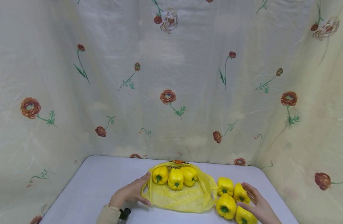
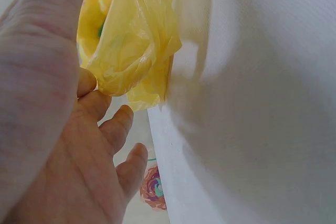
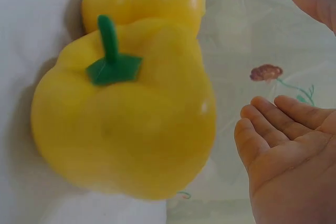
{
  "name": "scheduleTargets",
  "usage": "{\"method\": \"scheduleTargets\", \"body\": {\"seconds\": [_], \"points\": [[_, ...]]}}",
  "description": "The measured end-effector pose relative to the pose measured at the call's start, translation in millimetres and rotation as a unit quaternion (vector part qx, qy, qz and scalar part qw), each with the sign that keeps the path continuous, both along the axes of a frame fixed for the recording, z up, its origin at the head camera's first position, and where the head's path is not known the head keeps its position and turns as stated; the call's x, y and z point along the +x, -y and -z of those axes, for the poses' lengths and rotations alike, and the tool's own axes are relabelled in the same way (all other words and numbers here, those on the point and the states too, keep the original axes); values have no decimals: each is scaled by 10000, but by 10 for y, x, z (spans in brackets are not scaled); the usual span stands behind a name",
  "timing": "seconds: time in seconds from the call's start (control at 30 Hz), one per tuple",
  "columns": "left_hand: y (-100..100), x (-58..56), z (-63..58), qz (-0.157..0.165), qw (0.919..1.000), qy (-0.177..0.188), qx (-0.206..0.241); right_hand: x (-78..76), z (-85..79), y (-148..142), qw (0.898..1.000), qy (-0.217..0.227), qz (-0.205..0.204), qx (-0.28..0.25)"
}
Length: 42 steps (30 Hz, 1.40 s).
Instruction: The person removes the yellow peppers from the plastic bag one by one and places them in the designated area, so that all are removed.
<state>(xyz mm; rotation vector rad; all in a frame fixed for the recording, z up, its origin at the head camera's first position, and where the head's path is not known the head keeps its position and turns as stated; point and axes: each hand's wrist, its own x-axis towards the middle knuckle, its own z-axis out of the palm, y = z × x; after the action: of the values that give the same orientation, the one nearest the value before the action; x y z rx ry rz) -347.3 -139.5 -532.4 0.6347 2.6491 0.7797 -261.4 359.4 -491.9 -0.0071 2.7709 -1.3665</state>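
head view: we count one yellow plastic bag (image 1: 185, 199), three yellow peppers (image 1: 175, 178) within its outline, four more yellow peppers (image 1: 226, 205) just right of it on the table (image 1: 110, 174). right wrist view alone shows us a long upright green stem (image 3: 109, 40). left hand (image 1: 132, 190): at the bag's left edge, fingers spread wide. right hand (image 1: 258, 204): beside the four, fingers straight, thumb wide apart.

3 yellow peppers (image 1: 175, 178) sit in a bag (image 1: 178, 199) — 4 more peppers (image 1: 226, 203) lie near the right hand (image 1: 259, 206).
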Motion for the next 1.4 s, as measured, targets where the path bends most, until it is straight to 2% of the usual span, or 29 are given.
{"method": "scheduleTargets", "body": {"seconds": [0.37, 0.53, 0.73, 0.97, 1.4], "points": [[-7, 20, 26, 53, 10000, 6, -6, -98, -35, 331, 9987, -395, -317, 21], [-8, 17, 31, 61, 10000, -52, -29, -139, -51, 506, 9987, -324, -344, -192], [-6, 13, 30, 91, 9999, -84, 0, -171, -82, 684, 9966, -361, -562, -482], [5, -3, 36, 106, 9999, -66, 14, -226, -39, 846, 9941, -254, -720, -764], [-7, 4, 36, 36, 10000, -54, 32, -322, 19, 1040, 9895, -208, -1065, -955]]}}
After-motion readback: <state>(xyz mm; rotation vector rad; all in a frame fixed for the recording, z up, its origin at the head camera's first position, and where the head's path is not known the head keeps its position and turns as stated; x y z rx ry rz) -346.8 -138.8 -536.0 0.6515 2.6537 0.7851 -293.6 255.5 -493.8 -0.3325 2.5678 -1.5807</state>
